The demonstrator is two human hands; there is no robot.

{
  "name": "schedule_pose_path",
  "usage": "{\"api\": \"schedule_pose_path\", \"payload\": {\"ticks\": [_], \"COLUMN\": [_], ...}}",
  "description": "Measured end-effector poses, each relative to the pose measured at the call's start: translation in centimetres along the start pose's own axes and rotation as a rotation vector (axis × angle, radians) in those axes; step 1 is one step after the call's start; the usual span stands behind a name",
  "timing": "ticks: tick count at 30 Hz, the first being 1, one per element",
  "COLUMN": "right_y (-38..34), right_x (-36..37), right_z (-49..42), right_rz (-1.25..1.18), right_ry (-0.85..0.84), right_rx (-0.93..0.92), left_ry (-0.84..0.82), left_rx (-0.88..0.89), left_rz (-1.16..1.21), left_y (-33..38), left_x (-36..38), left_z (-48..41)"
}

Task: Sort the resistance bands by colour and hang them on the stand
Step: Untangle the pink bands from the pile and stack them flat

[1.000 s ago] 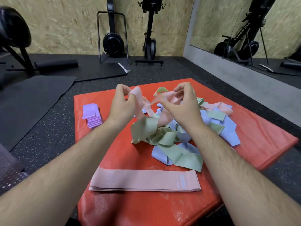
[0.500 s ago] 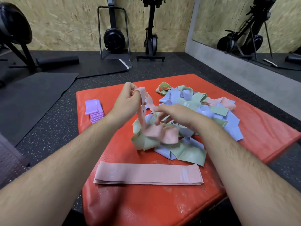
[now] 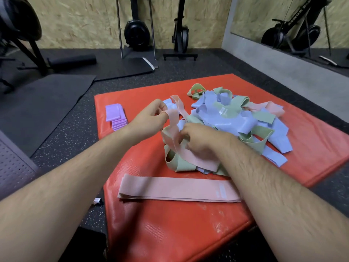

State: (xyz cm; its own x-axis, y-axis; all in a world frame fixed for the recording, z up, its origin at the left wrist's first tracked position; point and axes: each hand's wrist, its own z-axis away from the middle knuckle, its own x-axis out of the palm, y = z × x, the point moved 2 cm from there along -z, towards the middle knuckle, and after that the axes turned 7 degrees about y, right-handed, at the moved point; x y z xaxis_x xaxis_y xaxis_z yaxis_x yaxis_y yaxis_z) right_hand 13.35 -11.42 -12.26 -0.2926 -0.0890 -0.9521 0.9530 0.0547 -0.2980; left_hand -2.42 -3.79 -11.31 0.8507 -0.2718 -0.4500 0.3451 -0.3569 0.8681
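Observation:
A tangled pile of blue, green and pink resistance bands (image 3: 234, 120) lies on the red mat (image 3: 188, 233). My left hand (image 3: 151, 118) pinches the upper end of a pink band (image 3: 173, 135). That band runs down to my right hand (image 3: 202, 140), whose curled fingers grip it at the pile's near edge. A flat stack of pink bands (image 3: 175, 190) lies across the mat in front of the pile. Folded purple bands (image 3: 115, 116) are stacked at the mat's left edge. No stand for hanging is in view.
Black rubber floor surrounds the mat, with a dark exercise mat (image 3: 37, 103) on the left. Exercise machines (image 3: 136, 33) stand along the back wall. A mirror (image 3: 294, 25) lines the right wall. A small object (image 3: 97, 201) lies on the floor by the mat's near-left side.
Both hands have come down from above the pile with the pink band. My right hand has dropped to the pile's near edge and closed on the band's lower part.

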Motion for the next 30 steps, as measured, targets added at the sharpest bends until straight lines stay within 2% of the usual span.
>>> {"api": "schedule_pose_path", "payload": {"ticks": [2, 5, 8, 12, 17, 19, 21, 23, 28, 30], "right_y": [0.9, 1.7, 1.7, 2.2, 3.6, 4.2, 4.3, 4.4, 3.9, 3.2], "right_x": [-0.5, -2.2, -4.2, -5.8, -7.7, -8.2, -8.2, -7.6, -4.9, -4.4], "right_z": [-0.8, -1.1, -0.8, -0.1, 1.1, 1.3, 1.8, 1.8, 1.1, 1.5], "right_rz": [-0.044, -0.283, -0.466, -0.740, -0.989, -1.145, -1.191, -1.025, -0.470, -0.311], "right_ry": [0.143, 0.345, 0.658, 1.045, 1.345, 1.421, 1.374, 1.232, 0.649, 0.516], "right_rx": [-0.021, 0.059, 0.110, 0.270, 0.499, 0.531, 0.511, 0.533, 0.447, 0.411], "left_ry": [-0.034, -0.084, -0.059, 0.003, 0.034, 0.061, 0.059, 0.048, 0.058, 0.053], "left_rx": [-0.002, 0.021, 0.054, 0.108, 0.106, 0.090, 0.074, 0.080, 0.110, 0.091], "left_rz": [-0.017, -0.041, -0.071, -0.095, -0.143, -0.136, -0.094, -0.075, -0.077, -0.070], "left_y": [-0.2, -0.3, -0.1, 0.2, 0.1, 0.1, 0.2, 0.4, 2.1, 2.6], "left_x": [-0.1, -0.1, 0.0, -0.3, -0.5, -0.7, -0.8, -0.8, -0.8, -0.8], "left_z": [-0.1, -0.1, 0.0, 0.0, 0.2, 0.2, 0.2, 0.5, 0.9, 1.0]}}
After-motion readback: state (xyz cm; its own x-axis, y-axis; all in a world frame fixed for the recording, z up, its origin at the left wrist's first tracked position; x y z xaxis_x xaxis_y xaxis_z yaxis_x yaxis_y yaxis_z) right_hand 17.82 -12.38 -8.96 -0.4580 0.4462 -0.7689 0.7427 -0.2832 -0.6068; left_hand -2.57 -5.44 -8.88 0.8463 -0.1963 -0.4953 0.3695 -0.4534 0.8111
